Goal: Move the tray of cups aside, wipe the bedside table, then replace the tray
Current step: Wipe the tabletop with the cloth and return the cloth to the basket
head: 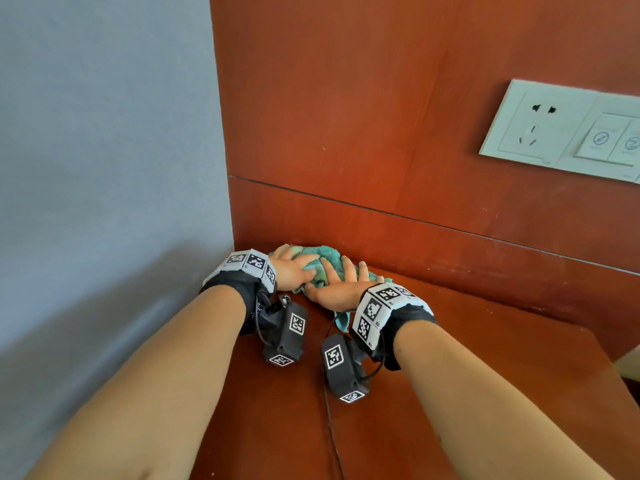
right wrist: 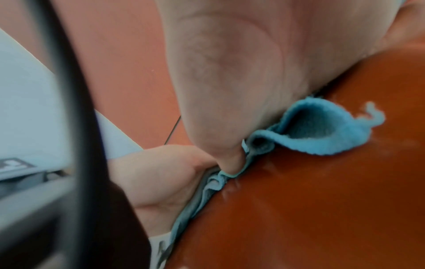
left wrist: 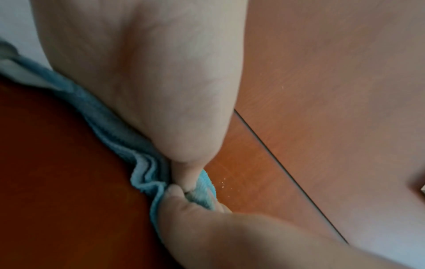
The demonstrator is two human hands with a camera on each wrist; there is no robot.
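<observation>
while both hands bear down together at the lower centre of the head view, a person wipes the back corner of the bedside table [head: 485, 393]. the teal cloth [head: 318, 253] lies bunched under them, hard against the red-brown wall panel [head: 346, 133] where it meets the grey wall [head: 104, 133]. the left hand [head: 294, 271] grasps the cloth's left end, fingers curled over the top and thumb wrapped in front. the right hand [head: 337, 289] lies crossed over it from the right, fingers fairly straight and pressing flat on the fabric. the left wrist view shows folds gathered between a thumb and a fingertip [left wrist: 184, 179]; the right wrist view shows a loose flap of the cloth trailing on the tabletop. the cloth's long axis runs left to right along the back wall, with the unwiped spread of table lying toward the lower right of the frame, so the coming stroke likely draws that way, the right hand nearer it. the tray of cups is out of sight in every view. a socket plate [head: 561, 129] sits at upper right.
</observation>
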